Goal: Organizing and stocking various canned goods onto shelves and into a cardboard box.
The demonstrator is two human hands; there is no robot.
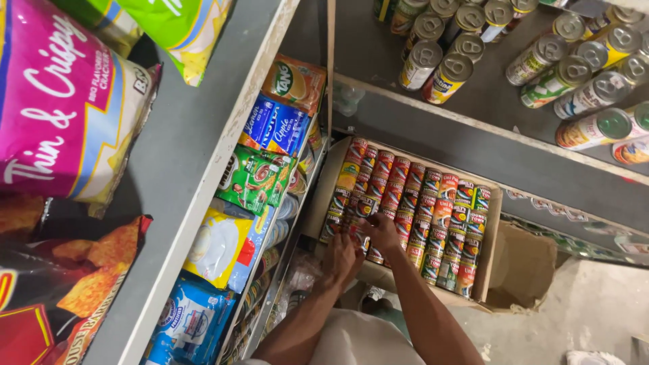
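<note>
A cardboard box [492, 257] on the floor holds several rows of red-labelled cans [412, 203] lying on their sides. My left hand [340, 259] reaches into the near left corner of the box, fingers curled around a can there. Just beside it, my right hand [380, 230] rests on the cans at the box's near edge, fingers bent over one can. Whether either can is lifted is hidden by the hands.
Grey shelves stand on the left with snack bags [64, 101], sachet packs [253, 177] and yellow packets [220, 247]. A shelf at top right carries several upright tins [446, 71]. A bare concrete floor [581, 311] lies at lower right.
</note>
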